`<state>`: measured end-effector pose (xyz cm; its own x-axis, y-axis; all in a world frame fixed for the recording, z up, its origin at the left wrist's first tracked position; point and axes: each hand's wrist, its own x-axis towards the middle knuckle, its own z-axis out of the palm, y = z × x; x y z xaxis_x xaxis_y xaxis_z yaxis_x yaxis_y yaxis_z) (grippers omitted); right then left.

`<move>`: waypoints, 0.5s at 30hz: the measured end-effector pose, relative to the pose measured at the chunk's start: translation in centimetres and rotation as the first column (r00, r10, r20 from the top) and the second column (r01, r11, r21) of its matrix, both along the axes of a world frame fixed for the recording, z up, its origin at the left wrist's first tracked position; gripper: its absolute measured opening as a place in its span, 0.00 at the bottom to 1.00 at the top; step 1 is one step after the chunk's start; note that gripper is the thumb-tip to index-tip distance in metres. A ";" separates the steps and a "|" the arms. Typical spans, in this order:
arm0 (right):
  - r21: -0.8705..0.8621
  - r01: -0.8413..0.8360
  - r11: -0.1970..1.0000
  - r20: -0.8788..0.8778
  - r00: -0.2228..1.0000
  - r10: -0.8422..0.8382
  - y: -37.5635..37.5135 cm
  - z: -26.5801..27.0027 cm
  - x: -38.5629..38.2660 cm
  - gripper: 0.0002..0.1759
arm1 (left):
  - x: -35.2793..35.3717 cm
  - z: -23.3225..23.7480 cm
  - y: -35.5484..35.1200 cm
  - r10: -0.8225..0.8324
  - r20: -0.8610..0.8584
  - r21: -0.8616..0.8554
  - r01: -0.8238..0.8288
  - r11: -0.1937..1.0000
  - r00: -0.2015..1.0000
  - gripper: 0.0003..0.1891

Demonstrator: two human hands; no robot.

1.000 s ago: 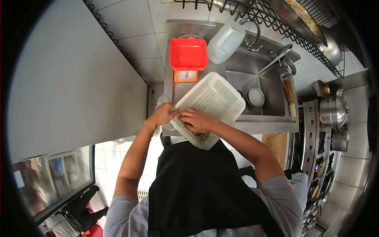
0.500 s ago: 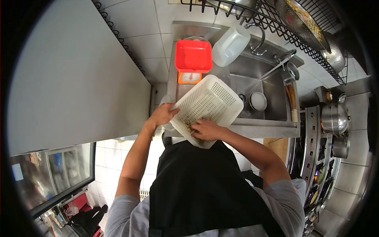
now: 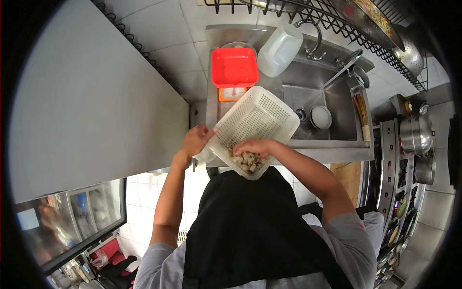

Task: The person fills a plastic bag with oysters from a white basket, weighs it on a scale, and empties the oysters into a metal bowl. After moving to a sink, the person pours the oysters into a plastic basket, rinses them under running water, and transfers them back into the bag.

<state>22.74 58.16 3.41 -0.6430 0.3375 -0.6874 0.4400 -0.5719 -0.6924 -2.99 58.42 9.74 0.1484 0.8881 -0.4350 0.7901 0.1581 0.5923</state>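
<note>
A white perforated plastic basket (image 3: 280, 114) is tilted toward me, its near end against my black apron. My left hand (image 3: 197, 140) is closed on its left rim, thumb on top. A translucent plastic bag (image 3: 206, 155) hangs just below that hand; whether the fingers hold it too I cannot make out. Small pale and brownish food pieces (image 3: 250, 164), possibly shellfish meat, lie heaped in the basket's near end. My right hand (image 3: 254, 146) reaches in from the right, fingers curled down into the heap, the fingertips partly hidden among the pieces.
Behind the basket, a red tray (image 3: 235, 67) sits on an orange scale (image 3: 232, 93). A jug (image 3: 279, 50) stands beside the sink (image 3: 344, 113), which holds a white bowl (image 3: 320, 117); water runs from a tap. A stove (image 3: 387, 159) with pots is at right, a large grey panel (image 3: 91, 106) at left.
My right hand has shifted slightly up and right within the basket, and more of the heaped pieces show below it. My left hand stays at the rim. The camera view has shifted a little.
</note>
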 end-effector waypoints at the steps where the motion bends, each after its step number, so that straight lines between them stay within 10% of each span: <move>1: -0.084 0.016 0.996 -0.101 0.995 -0.025 0.6 0.6 0.2 0.18 | -0.5 1.6 -0.2 0.098 0.033 0.020 -0.098 0.995 0.995 0.26; 4: -0.272 0.156 0.950 -0.215 0.952 -0.218 1.1 -0.6 0.4 0.16 | -2.7 6.4 -0.7 0.168 0.413 -0.059 -0.157 0.986 0.895 0.25; 10: -0.432 0.416 0.801 -0.197 0.823 -0.533 1.3 0.0 0.7 0.15 | -2.7 10.3 0.2 -0.088 0.520 0.184 -0.011 0.983 0.850 0.34; 15: -0.560 0.573 0.598 -0.238 0.580 -0.779 0.7 1.3 2.8 0.15 | 0.2 11.5 0.5 -0.097 0.507 0.050 0.083 0.995 0.856 0.33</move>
<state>25.55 58.87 4.71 -0.5771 0.5731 -0.5818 -0.4732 -0.8153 -0.3338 -2.81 58.95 21.25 0.4226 0.8698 -0.2547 0.3878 0.0804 0.9182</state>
